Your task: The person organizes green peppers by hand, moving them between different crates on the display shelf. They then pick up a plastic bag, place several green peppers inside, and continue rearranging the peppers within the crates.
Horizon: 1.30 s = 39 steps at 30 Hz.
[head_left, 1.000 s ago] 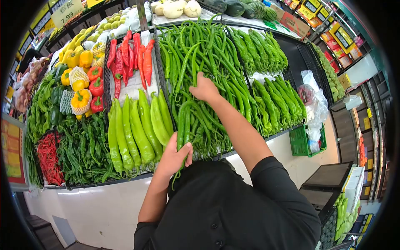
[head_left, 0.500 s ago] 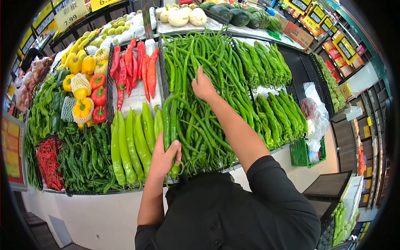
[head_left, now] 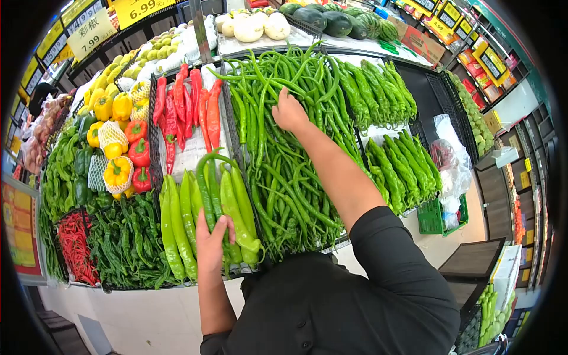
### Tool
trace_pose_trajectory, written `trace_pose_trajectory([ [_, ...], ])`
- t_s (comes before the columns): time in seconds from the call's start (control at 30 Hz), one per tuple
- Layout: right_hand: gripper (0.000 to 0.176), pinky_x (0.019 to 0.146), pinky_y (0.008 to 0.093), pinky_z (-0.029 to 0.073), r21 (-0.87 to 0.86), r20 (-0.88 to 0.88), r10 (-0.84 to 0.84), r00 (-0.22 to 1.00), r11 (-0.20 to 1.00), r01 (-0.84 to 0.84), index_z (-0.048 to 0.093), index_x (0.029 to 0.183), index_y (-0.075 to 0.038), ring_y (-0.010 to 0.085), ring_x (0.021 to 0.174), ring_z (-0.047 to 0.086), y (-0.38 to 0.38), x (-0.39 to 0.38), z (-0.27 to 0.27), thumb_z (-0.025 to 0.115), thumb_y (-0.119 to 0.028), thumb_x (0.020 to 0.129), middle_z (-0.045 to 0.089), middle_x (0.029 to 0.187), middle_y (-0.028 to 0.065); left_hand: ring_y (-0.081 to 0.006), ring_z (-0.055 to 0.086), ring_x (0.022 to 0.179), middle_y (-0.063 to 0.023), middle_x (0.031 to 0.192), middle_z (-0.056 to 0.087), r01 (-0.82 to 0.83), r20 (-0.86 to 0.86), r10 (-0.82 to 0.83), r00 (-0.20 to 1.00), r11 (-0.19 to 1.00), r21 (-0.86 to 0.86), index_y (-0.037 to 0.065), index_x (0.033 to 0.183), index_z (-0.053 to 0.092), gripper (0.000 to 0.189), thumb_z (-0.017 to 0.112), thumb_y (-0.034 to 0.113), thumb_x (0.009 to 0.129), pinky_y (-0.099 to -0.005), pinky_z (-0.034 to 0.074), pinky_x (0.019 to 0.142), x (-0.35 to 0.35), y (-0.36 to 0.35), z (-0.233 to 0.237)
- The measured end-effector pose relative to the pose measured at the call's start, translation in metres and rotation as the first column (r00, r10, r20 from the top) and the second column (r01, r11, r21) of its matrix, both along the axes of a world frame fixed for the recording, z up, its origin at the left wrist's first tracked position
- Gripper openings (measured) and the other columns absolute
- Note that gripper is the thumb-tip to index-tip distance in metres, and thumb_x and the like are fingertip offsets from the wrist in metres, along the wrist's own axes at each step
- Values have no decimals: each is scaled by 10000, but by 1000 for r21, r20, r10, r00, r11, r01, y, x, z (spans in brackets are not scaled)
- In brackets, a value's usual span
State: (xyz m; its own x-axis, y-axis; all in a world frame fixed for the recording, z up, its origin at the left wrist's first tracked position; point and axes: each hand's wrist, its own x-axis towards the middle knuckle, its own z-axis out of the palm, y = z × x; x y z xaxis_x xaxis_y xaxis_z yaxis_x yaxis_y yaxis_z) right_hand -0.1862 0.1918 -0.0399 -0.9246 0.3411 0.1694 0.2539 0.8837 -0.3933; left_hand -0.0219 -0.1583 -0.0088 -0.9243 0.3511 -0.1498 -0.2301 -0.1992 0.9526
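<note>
Long green chili peppers (head_left: 211, 183) stand up out of my left hand (head_left: 212, 239), whose fingers are wrapped around their lower part. That hand is over the light green peppers (head_left: 172, 231) at the front. My right hand (head_left: 289, 111) is at the upper part of the heap of long green peppers (head_left: 296, 195), its fingers closed on a green pepper (head_left: 277, 89); the fingertips are partly hidden. Red peppers (head_left: 214, 115) lie on white paper left of the heap.
Yellow peppers (head_left: 118, 171) in netting, small red chilies (head_left: 77, 248) and dark green peppers (head_left: 133, 242) fill the left side. Wrinkled green peppers (head_left: 402, 171) lie on the right, near plastic bags (head_left: 452, 160) and a green basket (head_left: 429, 218). Melons (head_left: 253, 28) are at the back.
My left hand has moved left and down with its green peppers, from the heap's edge to over the light green peppers. My right hand stays near the heap's upper part, where peppers have shifted.
</note>
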Motion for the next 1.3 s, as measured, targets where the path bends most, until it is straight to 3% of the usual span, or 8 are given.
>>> trace_pose_trajectory([
  [0.3,780,1060,482,389,-50,-295,141,945,986,-162,240,1478,83,453,1223,467,-24,108,14,644,-245,897,468,1349,310,-155,550,654,-102,870,593,-123,2,125,992,968,219,23,1412,407,487,559,129,961,-274,458,562,3,-8,8],
  [0.5,757,1068,434,399,-393,-179,106,978,904,-170,234,1508,26,375,1233,514,-37,233,31,642,-187,908,491,1366,250,-189,563,679,-101,886,559,-102,29,98,995,958,269,42,1276,448,391,586,45,910,-319,477,604,8,-8,7],
  [0.7,727,1045,413,420,-461,-111,94,989,877,-135,268,1509,4,322,1201,540,-51,312,27,645,-144,906,501,1363,216,-200,582,652,-110,866,584,-147,64,134,989,953,266,33,1189,455,332,610,40,895,-315,488,564,4,-18,5],
  [0.83,690,1014,395,441,-496,-150,76,986,856,-142,307,1506,-28,294,1163,556,-66,329,27,642,-102,907,524,1337,187,-188,577,634,-108,862,592,-53,5,54,999,960,276,9,1289,435,420,597,40,902,-309,490,551,10,-24,9],
  [1.0,619,971,357,460,-640,-269,254,929,674,-369,373,1492,-53,212,1135,577,-112,317,49,611,-46,921,570,1296,127,-179,617,732,-116,946,628,95,-13,-95,995,954,284,-2,1410,385,510,577,84,946,-315,520,625,38,-11,18],
  [1.1,575,938,351,485,-792,-276,376,884,433,-432,385,1475,-35,197,1126,587,-152,302,47,607,-74,946,581,1260,124,-189,647,858,-127,1035,641,151,-52,-142,988,940,307,-7,1415,389,489,558,106,970,-313,532,728,51,2,20],
  [1.17,569,814,332,509,-826,-304,462,833,307,-472,388,1443,1,191,958,613,-178,293,52,632,-117,943,607,1088,137,-219,648,994,-150,1158,635,120,-44,-112,993,941,317,-8,1415,398,475,540,103,975,-332,525,830,54,9,20],
  [1.3,582,697,316,481,-872,-169,463,870,342,-351,360,1450,15,168,774,594,-197,292,48,626,-111,948,611,892,96,-248,579,1152,-189,1264,587,99,-86,-71,994,914,393,-31,1423,391,482,515,120,982,-356,470,957,54,12,18],
])
